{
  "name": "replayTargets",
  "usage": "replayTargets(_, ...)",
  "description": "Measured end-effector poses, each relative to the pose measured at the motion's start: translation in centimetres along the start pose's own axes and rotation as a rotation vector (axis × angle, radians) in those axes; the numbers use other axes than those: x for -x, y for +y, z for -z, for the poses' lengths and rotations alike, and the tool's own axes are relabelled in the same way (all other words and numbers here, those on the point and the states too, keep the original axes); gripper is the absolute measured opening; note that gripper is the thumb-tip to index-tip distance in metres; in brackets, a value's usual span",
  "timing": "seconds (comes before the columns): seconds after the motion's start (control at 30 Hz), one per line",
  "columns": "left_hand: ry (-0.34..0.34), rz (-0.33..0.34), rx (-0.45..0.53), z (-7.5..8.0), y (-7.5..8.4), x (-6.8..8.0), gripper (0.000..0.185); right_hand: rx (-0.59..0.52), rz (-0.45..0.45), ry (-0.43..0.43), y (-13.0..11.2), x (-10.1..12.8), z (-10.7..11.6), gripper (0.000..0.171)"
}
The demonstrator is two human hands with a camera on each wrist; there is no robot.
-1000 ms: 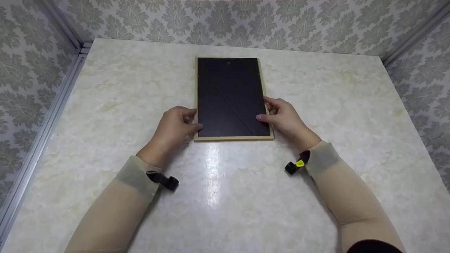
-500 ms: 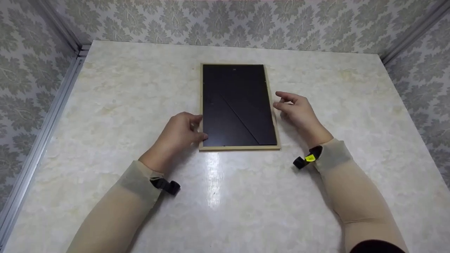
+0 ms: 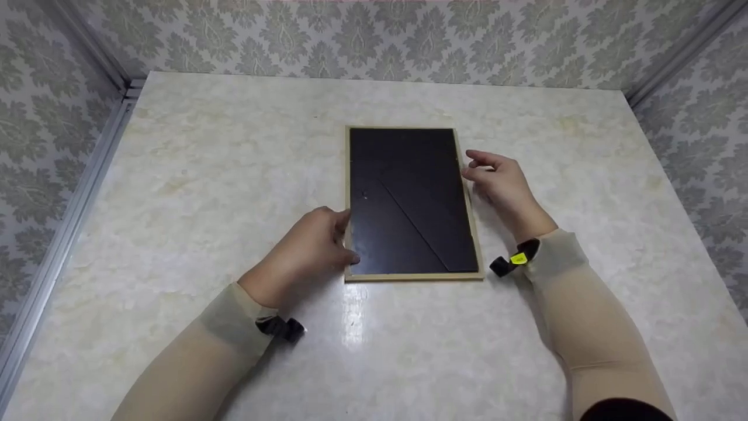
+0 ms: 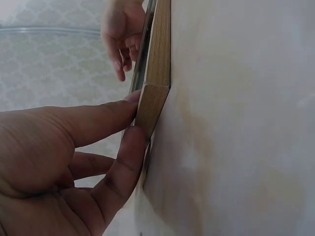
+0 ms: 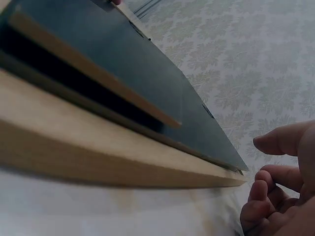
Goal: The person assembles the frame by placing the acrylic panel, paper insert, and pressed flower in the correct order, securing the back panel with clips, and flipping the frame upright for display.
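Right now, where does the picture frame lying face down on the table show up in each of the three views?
Head view: the picture frame lies flat at centre, dark back up, between both hands.
Left wrist view: only its wooden corner and edge show, upper centre, with the left hand touching the corner.
Right wrist view: it fills the left and centre, seen from low at its side.
Shared landmark: the frame's light wooden rim.

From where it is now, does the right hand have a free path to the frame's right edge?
Probably yes. The right hand hovers just beside the picture frame, fingers loosely curled, with only bare tabletop between them; the left hand pinches the opposite edge.
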State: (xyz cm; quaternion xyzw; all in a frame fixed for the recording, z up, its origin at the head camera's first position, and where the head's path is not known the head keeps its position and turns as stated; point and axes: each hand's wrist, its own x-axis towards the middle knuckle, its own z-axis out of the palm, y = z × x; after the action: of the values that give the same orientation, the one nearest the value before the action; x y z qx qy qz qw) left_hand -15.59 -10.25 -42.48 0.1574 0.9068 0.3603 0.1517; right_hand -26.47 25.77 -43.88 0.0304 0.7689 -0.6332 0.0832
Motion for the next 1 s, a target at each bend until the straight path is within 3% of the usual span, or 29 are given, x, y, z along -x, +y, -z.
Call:
replayTargets(0.07, -0.004, 0.000, -0.021, -0.3, 0.4, 0.3, 0.083, 0.097, 0.020, 0.009, 0.1, 0.1, 0.1, 0.058)
replayTargets(0.2, -0.030, 0.039, 0.019, -1.0, 1.2, 0.8, 0.037, 0.317, 0.057, 0.008, 0.2, 0.1, 0.5, 0.059)
replayTargets(0.27, -0.029, 0.057, 0.031, -1.1, 1.5, 1.0, 0.036, 0.362, 0.061, -0.005, 0.3, 0.0, 0.7, 0.058)
replayTargets(0.33, -0.032, 0.067, 0.045, -1.2, 1.6, 1.1, 0.029, 0.327, 0.044, -0.019, 0.3, -0.1, 0.7, 0.053)
replayTargets(0.43, -0.037, 0.085, 0.037, -1.2, 1.7, 1.2, 0.060, 0.235, -0.003, -0.033, 0.3, -0.2, 0.8, 0.048)
replayTargets(0.5, -0.048, 0.095, 0.037, -1.2, 1.6, 1.1, 0.046, 0.167, -0.033, -0.046, 0.3, -0.1, 0.9, 0.049)
replayTargets(0.6, -0.056, 0.092, 0.004, -1.1, 1.6, 1.0, 0.054, 0.098, -0.063, -0.064, 0.1, 0.0, 1.0, 0.049)
replayTargets(0.67, -0.059, 0.092, 0.004, -1.1, 1.5, 0.9, 0.040, 0.042, -0.079, -0.065, 0.0, 0.0, 1.0, 0.049)
replayTargets(0.73, -0.062, 0.091, 0.007, -1.1, 1.5, 0.8, 0.038, 0.004, -0.095, -0.062, -0.1, -0.1, 1.0, 0.046)
replayTargets(0.83, -0.068, 0.101, 0.027, -1.1, 1.5, 0.9, 0.036, -0.020, -0.110, -0.063, -0.1, -0.2, 0.9, 0.045)
replayTargets(1.0, -0.081, 0.060, -0.010, -1.0, 1.4, 0.8, 0.058, 0.025, -0.064, -0.060, 0.3, -0.4, 0.5, 0.049)
